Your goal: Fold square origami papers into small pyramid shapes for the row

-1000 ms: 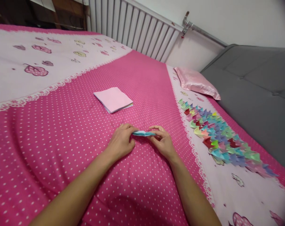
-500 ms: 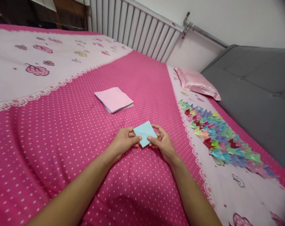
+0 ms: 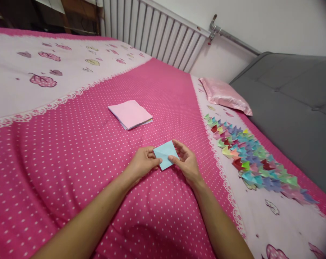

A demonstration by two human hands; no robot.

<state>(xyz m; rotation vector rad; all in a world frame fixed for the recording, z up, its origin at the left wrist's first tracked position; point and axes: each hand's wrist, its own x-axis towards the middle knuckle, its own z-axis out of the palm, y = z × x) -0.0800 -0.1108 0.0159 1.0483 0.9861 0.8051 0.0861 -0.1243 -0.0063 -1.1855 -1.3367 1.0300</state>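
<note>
A light blue square of folded paper (image 3: 166, 154) with visible creases is held just above the pink bedspread. My left hand (image 3: 143, 162) pinches its left edge, thumb on top and fingers underneath. On the other side my right hand (image 3: 186, 161) grips the right edge, with the thumb on the face of the paper and the fingers partly hidden behind it. Farther off lies a stack of square paper sheets (image 3: 131, 114), pink on top. Several rows of small folded paper pieces (image 3: 251, 154) in many colours spread out to my right.
The dotted pink bedspread (image 3: 92, 158) lies under everything, with soft folds near my arms. A pink pillow (image 3: 224, 95) leans near the grey padded headboard (image 3: 289, 93). A white radiator (image 3: 154, 32) stands along the wall beyond the bed.
The blue paper has turned slightly in my hands. My right fingers have spread a little along its upper right edge, and the left thumb sits nearer the paper's edge.
</note>
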